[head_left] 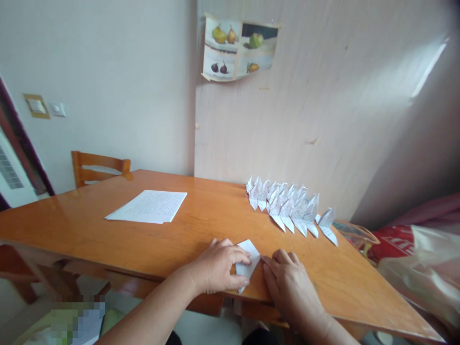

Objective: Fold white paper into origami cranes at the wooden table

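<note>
A small piece of folded white paper (pixel 251 254) lies at the table's front edge, its upper end pointed. My left hand (pixel 224 266) rests over its left side, with fingers and thumb holding it against the wood. At the paper's right corner is my right hand (pixel 287 273), its fingers curled together and the fingertips touching that corner. Behind and to the right stand rows of folded paper pieces (pixel 287 203) with pointed tips and writing on them. One similar folded piece (pixel 327 223) sits slightly apart at the right end of the rows.
A stack of written sheets (pixel 147 206) lies on the left of the wooden table (pixel 201 220). A wooden chair (pixel 100 163) stands behind the far left edge. Bags (pixel 395 244) are beside the right edge. Fruit pictures (pixel 240 48) hang on the wall.
</note>
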Available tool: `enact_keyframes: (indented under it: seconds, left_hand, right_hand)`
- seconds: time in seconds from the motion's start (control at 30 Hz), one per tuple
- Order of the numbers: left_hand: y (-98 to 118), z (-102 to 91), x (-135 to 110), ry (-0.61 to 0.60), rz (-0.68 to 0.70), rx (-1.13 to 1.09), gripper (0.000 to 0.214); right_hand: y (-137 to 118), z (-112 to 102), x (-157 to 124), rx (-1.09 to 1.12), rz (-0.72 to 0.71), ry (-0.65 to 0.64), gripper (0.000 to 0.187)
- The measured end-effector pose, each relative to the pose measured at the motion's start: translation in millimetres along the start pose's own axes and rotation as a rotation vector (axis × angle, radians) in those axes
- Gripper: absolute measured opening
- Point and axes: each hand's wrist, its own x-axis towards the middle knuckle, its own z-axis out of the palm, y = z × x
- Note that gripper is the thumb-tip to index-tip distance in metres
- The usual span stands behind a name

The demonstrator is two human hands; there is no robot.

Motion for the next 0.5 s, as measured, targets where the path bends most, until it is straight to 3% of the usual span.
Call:
enact_keyframes:
  seconds: [0.17, 0.5]
  left_hand:
    - [5, 2.7, -3, 0.019, -0.026, 0.019, 0.037]
    - [14, 17.7, -16, 0.100, -0.026, 0.184, 0.034]
  right_hand:
    - [2, 0, -3, 0.041, -0.020, 0.054, 0.030]
    - [-5, 1, 1, -0.035, 0.006, 0.031, 0.029]
